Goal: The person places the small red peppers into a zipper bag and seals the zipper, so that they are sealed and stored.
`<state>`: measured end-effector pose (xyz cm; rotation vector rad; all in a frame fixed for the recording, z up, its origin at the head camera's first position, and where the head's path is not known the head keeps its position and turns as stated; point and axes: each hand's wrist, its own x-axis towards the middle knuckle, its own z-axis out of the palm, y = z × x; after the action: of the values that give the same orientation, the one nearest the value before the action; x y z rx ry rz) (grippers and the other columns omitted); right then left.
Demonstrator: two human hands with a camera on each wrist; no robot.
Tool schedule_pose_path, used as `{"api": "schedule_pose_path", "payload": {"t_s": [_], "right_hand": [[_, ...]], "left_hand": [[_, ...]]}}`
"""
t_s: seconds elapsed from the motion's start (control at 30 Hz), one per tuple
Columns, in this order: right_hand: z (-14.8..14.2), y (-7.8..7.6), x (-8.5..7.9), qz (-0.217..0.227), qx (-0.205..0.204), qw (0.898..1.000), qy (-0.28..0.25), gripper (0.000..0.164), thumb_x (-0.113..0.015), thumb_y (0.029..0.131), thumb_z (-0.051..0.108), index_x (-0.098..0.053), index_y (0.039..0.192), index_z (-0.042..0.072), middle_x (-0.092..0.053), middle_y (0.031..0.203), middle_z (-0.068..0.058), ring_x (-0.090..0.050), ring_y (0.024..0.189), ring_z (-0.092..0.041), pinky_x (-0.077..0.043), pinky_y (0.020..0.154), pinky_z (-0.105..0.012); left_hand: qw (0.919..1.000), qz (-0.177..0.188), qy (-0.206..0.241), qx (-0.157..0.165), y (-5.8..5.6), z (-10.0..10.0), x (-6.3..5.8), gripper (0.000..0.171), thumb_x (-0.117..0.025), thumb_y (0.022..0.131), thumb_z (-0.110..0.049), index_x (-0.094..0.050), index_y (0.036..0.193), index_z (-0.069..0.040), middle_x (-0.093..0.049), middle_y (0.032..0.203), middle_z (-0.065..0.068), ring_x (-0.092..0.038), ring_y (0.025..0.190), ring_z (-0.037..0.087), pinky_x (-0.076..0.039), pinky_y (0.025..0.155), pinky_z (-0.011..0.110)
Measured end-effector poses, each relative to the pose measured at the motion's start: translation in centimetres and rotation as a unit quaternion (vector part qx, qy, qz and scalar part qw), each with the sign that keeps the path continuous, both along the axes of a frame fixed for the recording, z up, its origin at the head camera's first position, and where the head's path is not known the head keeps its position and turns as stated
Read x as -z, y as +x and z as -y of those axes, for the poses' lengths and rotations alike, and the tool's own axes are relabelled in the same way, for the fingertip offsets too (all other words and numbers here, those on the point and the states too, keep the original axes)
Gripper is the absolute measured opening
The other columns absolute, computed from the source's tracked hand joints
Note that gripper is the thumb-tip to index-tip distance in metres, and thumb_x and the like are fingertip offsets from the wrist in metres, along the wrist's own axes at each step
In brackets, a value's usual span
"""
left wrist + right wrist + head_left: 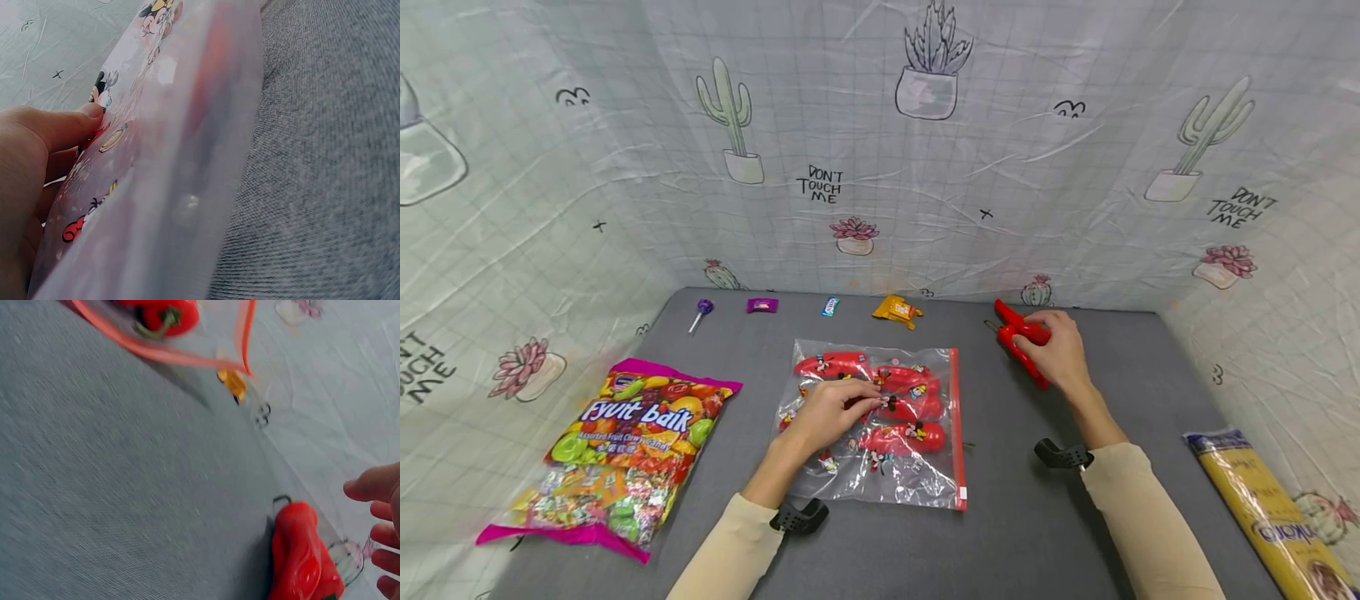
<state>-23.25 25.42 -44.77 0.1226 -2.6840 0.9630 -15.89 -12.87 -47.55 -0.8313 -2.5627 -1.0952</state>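
Observation:
A clear cartoon-printed zip bag with a red zip edge lies mid-table, several red peppers inside it. My left hand lies over it and pinches the upper film, thumb on the surface in the left wrist view. Outside the bag, at the back right, is a cluster of red peppers. My right hand hovers over this cluster. In the right wrist view its fingers are spread and apart from the peppers. That view also shows the bag's zip edge raised off the table.
A fruit candy bag lies at the left, and a yellow packet at the right edge. Along the back are a purple lollipop, a purple candy, a small blue-white candy and an orange packet, before a printed curtain.

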Motion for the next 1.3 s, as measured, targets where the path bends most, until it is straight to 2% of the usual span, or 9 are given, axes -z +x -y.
{"api": "schedule_pose_path", "payload": {"t_s": [0.17,0.27,0.43,0.57,0.67,0.83,1.0,1.1,1.3], "right_hand": [[-1.6,-1.1,0.2,0.028,0.02,0.999,0.017,0.043,-0.063,0.088,0.027,-0.057,0.122,0.002,-0.047,0.132,-0.023,-0.037,0.123,-0.044,-0.027,0.102,-0.063],[-2.4,-1.4,0.5,0.049,0.025,0.998,0.03,0.045,-0.061,0.089,0.027,-0.055,0.126,0.002,-0.048,0.131,-0.024,-0.042,0.119,-0.042,-0.034,0.099,-0.06],[-3.4,-1.4,1.1,0.095,0.024,0.995,0.034,0.045,-0.06,0.091,0.027,-0.053,0.128,0.002,-0.055,0.123,-0.025,-0.054,0.107,-0.039,-0.049,0.082,-0.049],[-3.9,-1.5,1.9,0.115,0.03,0.993,0.026,0.044,-0.06,0.091,0.028,-0.054,0.127,0.003,-0.059,0.119,-0.025,-0.058,0.103,-0.036,-0.051,0.069,-0.034],[-4.1,-1.6,2.3,0.111,0.04,0.993,0.019,0.042,-0.061,0.091,0.028,-0.055,0.125,0.004,-0.061,0.118,-0.023,-0.058,0.103,-0.035,-0.05,0.07,-0.033],[-4.2,-1.1,1.9,0.089,0.06,0.994,-0.004,0.041,-0.062,0.09,0.03,-0.058,0.122,0.005,-0.064,0.113,-0.021,-0.06,0.101,-0.034,-0.05,0.078,-0.041],[-4.4,0.2,1.1,0.075,0.073,0.994,-0.02,0.044,-0.062,0.09,0.034,-0.057,0.123,0.006,-0.064,0.115,-0.02,-0.059,0.102,-0.031,-0.049,0.076,-0.036],[-4.5,1.1,0.6,0.064,0.07,0.995,-0.019,0.046,-0.063,0.089,0.036,-0.057,0.123,0.006,-0.064,0.116,-0.019,-0.06,0.103,-0.031,-0.049,0.077,-0.037],[-4.6,3.1,-0.2,0.043,0.039,0.998,-0.005,0.043,-0.064,0.088,0.033,-0.058,0.121,0.006,-0.063,0.117,-0.019,-0.06,0.106,-0.033,-0.049,0.087,-0.047]], "left_hand": [[1.0,-0.003,-0.007,-0.001,-0.1,0.0,0.0,0.012,-0.068,0.087,-0.028,-0.073,0.096,-0.025,-0.072,0.099,-0.01,-0.066,0.094,0.003,-0.055,0.081,0.023],[1.0,-0.005,-0.007,0.001,-0.1,0.0,0.2,0.012,-0.067,0.087,-0.028,-0.073,0.096,-0.024,-0.072,0.099,-0.01,-0.067,0.092,0.003,-0.056,0.079,0.022],[1.0,0.0,-0.007,0.005,0.1,0.0,0.2,0.012,-0.067,0.087,-0.027,-0.073,0.097,-0.023,-0.072,0.099,-0.009,-0.066,0.091,0.002,-0.055,0.076,0.021],[1.0,-0.002,-0.003,0.007,0.1,0.0,0.1,0.012,-0.067,0.087,-0.026,-0.074,0.096,-0.022,-0.072,0.099,-0.008,-0.066,0.092,0.002,-0.056,0.077,0.022],[1.0,-0.004,0.0,0.008,0.1,0.0,0.1,0.012,-0.067,0.087,-0.025,-0.074,0.096,-0.022,-0.072,0.099,-0.008,-0.066,0.092,0.003,-0.056,0.078,0.023],[1.0,0.0,-0.003,0.006,0.1,0.0,0.1,0.012,-0.067,0.088,-0.026,-0.074,0.097,-0.022,-0.072,0.1,-0.008,-0.066,0.093,0.002,-0.056,0.079,0.023],[1.0,0.001,-0.001,0.009,0.1,0.0,0.2,0.012,-0.067,0.087,-0.026,-0.074,0.096,-0.021,-0.072,0.099,-0.009,-0.066,0.092,0.002,-0.056,0.078,0.023],[1.0,0.0,0.001,0.005,0.1,0.0,0.1,0.012,-0.068,0.087,-0.026,-0.074,0.096,-0.022,-0.072,0.099,-0.009,-0.066,0.092,0.002,-0.055,0.078,0.022],[1.0,-0.001,0.001,-0.001,0.1,0.0,0.0,0.011,-0.068,0.086,-0.027,-0.074,0.095,-0.024,-0.072,0.098,-0.01,-0.066,0.092,0.002,-0.055,0.08,0.022]]}}
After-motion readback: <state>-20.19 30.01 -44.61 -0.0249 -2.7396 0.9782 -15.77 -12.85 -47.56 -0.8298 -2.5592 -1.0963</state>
